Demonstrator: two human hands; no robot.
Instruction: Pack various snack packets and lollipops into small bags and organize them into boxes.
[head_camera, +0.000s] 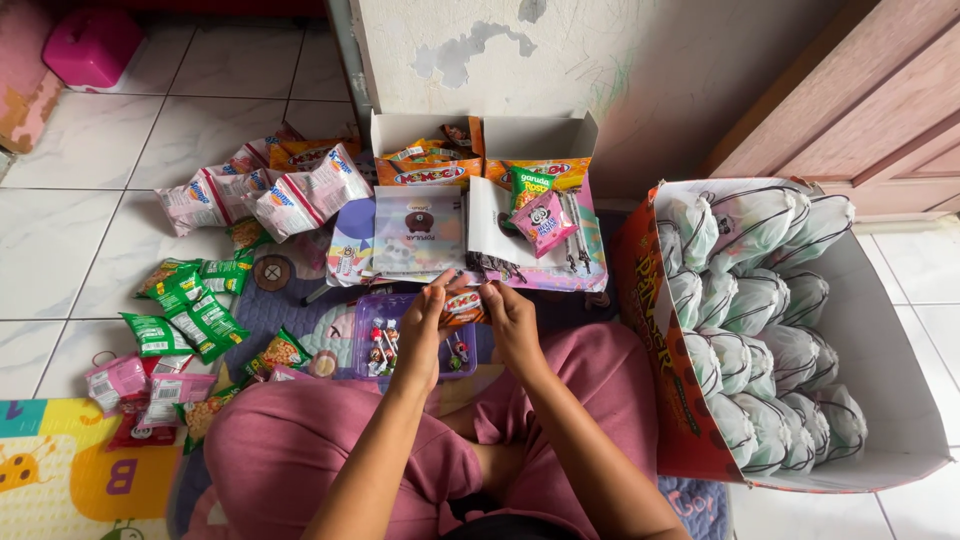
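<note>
I sit cross-legged in pink trousers on a play mat. My left hand (425, 312) and my right hand (508, 313) are raised together over my knees, both pinching a small orange snack packet (463, 305) between the fingertips. Just below the hands lies a clear plastic tray of lollipops (385, 345). Beyond the hands a stack of clear printed gift bags (418, 228) lies flat on the mat, and a small pink snack pouch (543, 222) rests to the right of it.
A large cardboard box (900, 380) at my right holds several filled drawstring goodie bags (760, 300). Two open snack cartons (480, 150) stand against the wall. Green packets (190, 315) and pink wafer packs (270, 190) lie scattered at left. A wooden door is at top right.
</note>
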